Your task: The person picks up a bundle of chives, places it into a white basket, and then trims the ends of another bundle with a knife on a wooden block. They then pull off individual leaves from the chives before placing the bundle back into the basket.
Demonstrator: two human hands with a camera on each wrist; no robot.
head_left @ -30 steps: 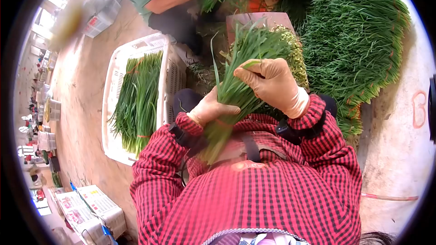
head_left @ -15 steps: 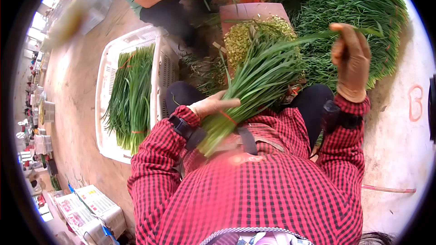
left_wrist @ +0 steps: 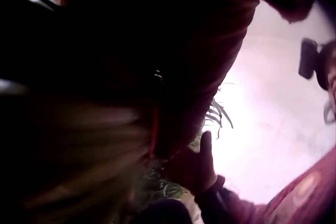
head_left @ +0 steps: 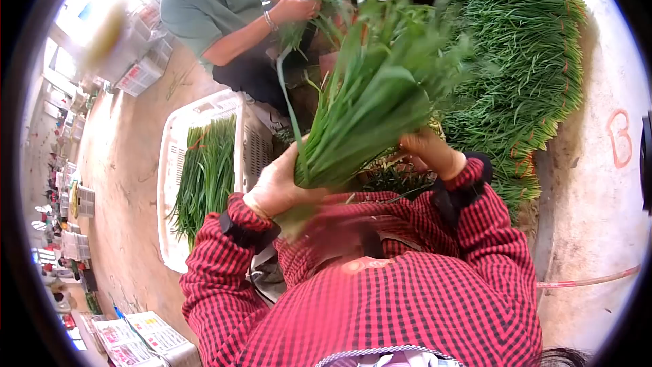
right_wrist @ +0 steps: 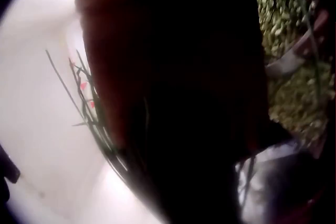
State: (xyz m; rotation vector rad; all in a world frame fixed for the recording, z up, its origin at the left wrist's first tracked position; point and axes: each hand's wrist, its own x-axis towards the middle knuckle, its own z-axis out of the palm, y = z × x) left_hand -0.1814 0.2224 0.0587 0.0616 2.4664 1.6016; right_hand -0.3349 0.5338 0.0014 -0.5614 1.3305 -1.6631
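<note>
Held in my gloved left hand (head_left: 277,187) is a bunch of long, flat green leaves that look like garlic chives (head_left: 363,112). The hand wraps its lower part, and the leaf tips fan up and to the right, blurred. My gloved right hand (head_left: 433,153) is low beside the bunch on its right, its fingertips close to the leaves and partly hidden. From the left wrist, the right hand (left_wrist: 189,170) appears dark with its thumb extended. The right wrist view is mostly a dark hand, with thin green leaves (right_wrist: 94,124) along its left side.
A white plastic crate (head_left: 165,234) on the left holds tied chive bundles (head_left: 204,180). A large chive pile (head_left: 519,61) lies at the right. Across from me, another person (head_left: 224,27) handles chives. Pale green trimmings (right_wrist: 281,14) lie below. A wrapped white box (head_left: 146,340) stands lower left.
The right hand drew a leaf out to the right, and is now back down beside the bunch without it. The left hand has moved left and turned the bunch more upright.
</note>
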